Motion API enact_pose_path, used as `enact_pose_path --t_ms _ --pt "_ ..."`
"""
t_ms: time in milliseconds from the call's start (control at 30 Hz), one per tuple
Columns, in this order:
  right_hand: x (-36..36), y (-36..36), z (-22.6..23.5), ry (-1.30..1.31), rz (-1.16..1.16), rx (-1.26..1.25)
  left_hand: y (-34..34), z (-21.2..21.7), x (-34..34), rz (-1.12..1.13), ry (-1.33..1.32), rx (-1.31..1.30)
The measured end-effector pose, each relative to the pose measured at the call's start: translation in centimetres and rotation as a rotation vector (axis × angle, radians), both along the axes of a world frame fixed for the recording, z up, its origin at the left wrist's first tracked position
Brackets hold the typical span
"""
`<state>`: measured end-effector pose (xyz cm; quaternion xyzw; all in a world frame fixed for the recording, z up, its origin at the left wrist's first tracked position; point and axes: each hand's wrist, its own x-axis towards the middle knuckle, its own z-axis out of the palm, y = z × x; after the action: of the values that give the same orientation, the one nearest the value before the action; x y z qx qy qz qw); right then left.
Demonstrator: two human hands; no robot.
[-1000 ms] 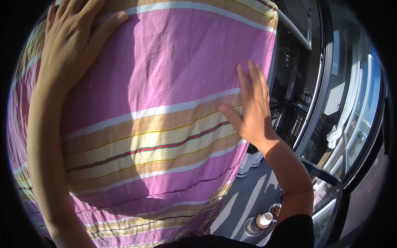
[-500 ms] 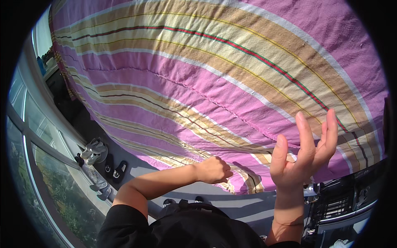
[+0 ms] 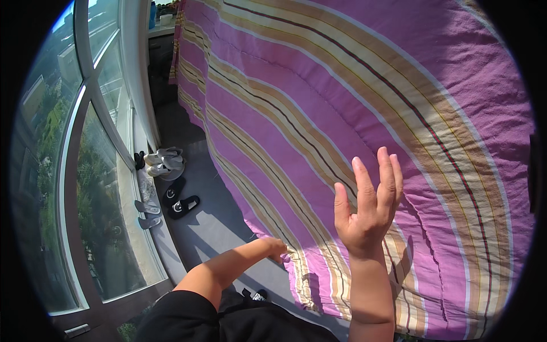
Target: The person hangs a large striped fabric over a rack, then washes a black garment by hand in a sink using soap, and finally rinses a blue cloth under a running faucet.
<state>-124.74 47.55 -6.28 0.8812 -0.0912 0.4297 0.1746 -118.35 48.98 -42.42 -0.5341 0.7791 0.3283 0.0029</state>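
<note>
A large pink bedsheet [image 3: 325, 119] with tan, cream and dark stripes hangs in front of me, its lower part reaching down near my body. At its left lower edge, my left hand [image 3: 276, 249] is closed on the cloth, which bunches and drops in folds beneath the fingers. My right hand [image 3: 367, 214] is raised before the sheet with its fingers spread and nothing in it. Whether its palm touches the fabric I cannot tell. Sunlight falls on both forearms.
Tall framed windows [image 3: 85, 188] run along the left. On the floor beside them are black slippers [image 3: 183, 206], white shoes [image 3: 165, 163] and grey sandals [image 3: 148, 215]. A blue bottle [image 3: 152, 15] stands on a ledge at the far left.
The view has swung left, bringing more window and floor into sight. The sheet now hangs more steeply. My right hand stays open, and my left remains at the sheet's edge.
</note>
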Motion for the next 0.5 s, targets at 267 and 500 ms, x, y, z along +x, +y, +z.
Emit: enact_pose_path --t_ms 267,500 --pt "-0.8 -6.3 -23.4 1.122 -0.694 0.124 3.5 7.3 9.8 0.81 0.304 -0.48" --pt "12.0 -1.0 -18.2 1.053 -0.185 0.694 5.2 4.6 15.9 1.224 0.346 -0.679"
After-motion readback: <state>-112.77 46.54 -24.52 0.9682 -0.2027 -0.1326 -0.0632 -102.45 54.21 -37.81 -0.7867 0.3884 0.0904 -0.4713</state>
